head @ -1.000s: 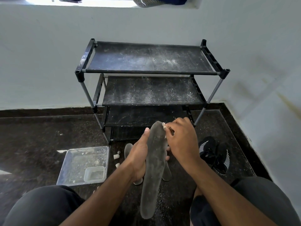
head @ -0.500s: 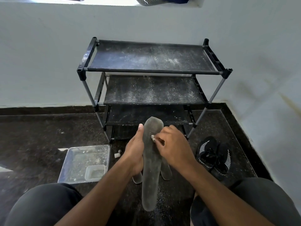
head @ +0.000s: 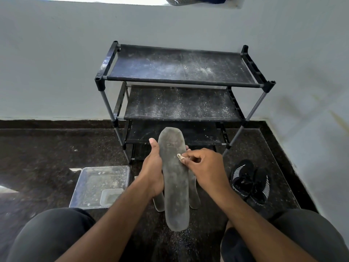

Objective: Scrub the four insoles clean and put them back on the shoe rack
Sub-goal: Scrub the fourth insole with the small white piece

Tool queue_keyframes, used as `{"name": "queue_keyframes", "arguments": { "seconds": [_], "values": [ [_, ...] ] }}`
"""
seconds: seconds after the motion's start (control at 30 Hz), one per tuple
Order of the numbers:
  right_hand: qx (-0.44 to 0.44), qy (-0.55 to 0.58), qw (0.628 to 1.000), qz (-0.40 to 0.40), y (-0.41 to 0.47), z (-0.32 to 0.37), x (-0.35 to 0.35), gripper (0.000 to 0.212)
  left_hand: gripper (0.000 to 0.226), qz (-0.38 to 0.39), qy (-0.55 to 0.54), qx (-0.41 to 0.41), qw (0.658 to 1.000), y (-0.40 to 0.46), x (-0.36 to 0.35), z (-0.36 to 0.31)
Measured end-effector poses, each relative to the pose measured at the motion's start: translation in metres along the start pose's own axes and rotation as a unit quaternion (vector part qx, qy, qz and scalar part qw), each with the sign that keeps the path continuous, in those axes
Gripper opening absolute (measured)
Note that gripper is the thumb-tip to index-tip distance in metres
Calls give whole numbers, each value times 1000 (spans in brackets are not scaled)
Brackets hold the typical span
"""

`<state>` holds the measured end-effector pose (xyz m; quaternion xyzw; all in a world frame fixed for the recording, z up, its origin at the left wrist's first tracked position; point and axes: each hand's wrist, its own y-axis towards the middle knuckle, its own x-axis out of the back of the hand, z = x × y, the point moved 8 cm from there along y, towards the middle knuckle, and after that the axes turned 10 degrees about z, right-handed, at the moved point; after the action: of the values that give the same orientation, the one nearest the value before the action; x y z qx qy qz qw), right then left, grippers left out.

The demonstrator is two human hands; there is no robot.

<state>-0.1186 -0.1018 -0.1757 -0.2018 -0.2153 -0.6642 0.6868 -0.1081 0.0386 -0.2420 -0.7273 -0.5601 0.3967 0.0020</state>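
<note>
The person sits low on the floor, knees at the bottom corners of the frame, both forearms reaching forward toward the centre. The left hand (head: 154, 172) cradles a long grey insole (head: 174, 178) from its left edge, thumb up along the side and fingers wrapped behind it, holding it lengthwise with the toe end pointing up at the shoe rack (head: 181, 82). The right hand (head: 204, 167) comes in from the right, wrist bent, its fingers curled and pinching a small pale scrubbing piece (head: 180, 157) against the insole's upper face. Other insoles (head: 194, 195) lie on the dark floor right under the held one, partly hidden by it. The rack stands against the wall at centre, its shelves dusty. A clear plastic tray (head: 100, 186) sits lower left of centre, black sneakers (head: 249, 182) to the right
</note>
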Motion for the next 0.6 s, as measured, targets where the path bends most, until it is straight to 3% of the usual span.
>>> {"name": "queue_keyframes", "arguments": {
  "seconds": [0.13,0.4,0.6],
  "values": [
    [10,-19,999,-27,-2,2,-1,8,108,28,-9,7,1000,1,-4,3],
    [10,-7,991,-131,2,1,29,6,101,118,-15,-4,993,-6,-36,16],
    [70,-129,987,-71,4,10,10,8,112,40,29,5,999,7,-13,16]
  ]
}}
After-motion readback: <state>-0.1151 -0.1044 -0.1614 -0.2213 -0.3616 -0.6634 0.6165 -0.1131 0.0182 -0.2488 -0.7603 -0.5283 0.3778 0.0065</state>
